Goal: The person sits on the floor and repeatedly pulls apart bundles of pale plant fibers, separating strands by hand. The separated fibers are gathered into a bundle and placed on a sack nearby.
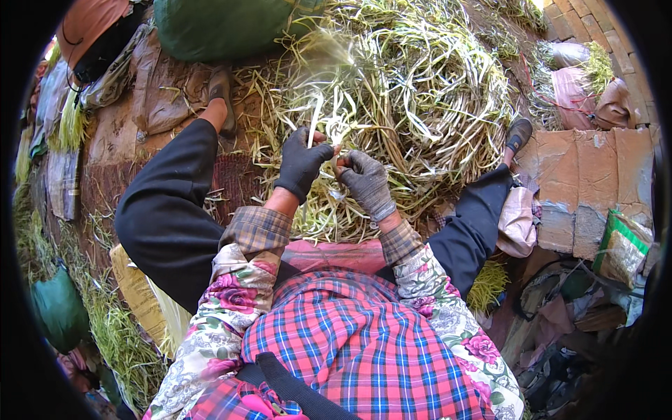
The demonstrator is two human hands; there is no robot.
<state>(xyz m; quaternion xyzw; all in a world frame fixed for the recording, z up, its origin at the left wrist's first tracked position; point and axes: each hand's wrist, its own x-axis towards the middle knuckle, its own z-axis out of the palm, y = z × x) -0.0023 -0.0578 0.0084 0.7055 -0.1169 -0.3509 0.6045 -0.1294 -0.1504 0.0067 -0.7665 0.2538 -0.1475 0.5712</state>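
My left hand, in a dark fingerless glove, grips some pale stalks between bare fingertips and thumb. My right hand wears a worn grey knit glove. Its thumb and fingers pinch the lower part of the same pale stalks, close to the left fingertips. Both hands are held over a large pile of long green and whitish plant stalks, which lies between my spread legs. Loose leaf strips hang around the fingers, and the exact grip is partly hidden by them.
A dark green sack stands beyond the pile at the left. Someone in an orange top is at the upper left. Brick-coloured blocks are on the right, with a green-edged bag. Another green bundle sits at lower left.
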